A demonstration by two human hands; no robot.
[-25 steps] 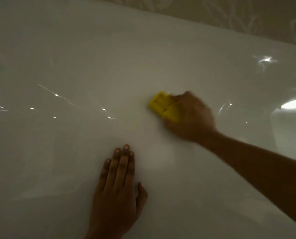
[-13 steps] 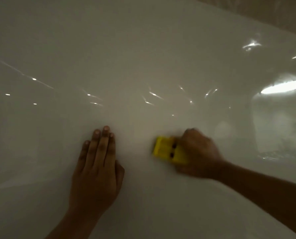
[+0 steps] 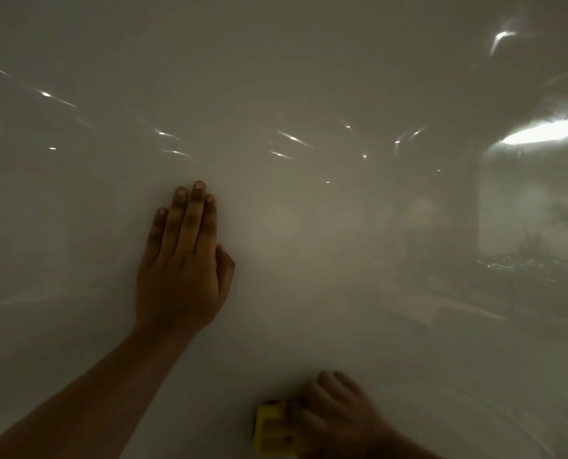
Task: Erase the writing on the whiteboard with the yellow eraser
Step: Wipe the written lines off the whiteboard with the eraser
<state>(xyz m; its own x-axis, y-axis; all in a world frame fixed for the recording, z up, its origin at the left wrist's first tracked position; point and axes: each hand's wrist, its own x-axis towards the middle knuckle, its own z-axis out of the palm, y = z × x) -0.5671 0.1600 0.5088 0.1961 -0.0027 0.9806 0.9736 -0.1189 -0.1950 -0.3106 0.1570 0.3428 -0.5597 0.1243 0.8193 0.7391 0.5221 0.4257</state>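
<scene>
One view, head camera. Both hands are on the whiteboard (image 3: pixel 309 77). The left hand (image 3: pixel 183 270) lies flat with fingers extended and together, grasping nothing; it braces the panel. The right hand (image 3: pixel 339 422), blurred at the bottom edge of the frame, is closed around the yellow eraser (image 3: pixel 272 432), which is pressed against the lower part of the board. No writing is legible on the visible surface; reflections of lights cross it and the scene is dim.

Recommended procedure: hold the eraser face flat on the board with even pressure. Overlap each stroke with its neighbour. Keep the bracing palm clear of the wiping path. Inspect low-angle glare zones, since reflections may conceal residual marks.
</scene>
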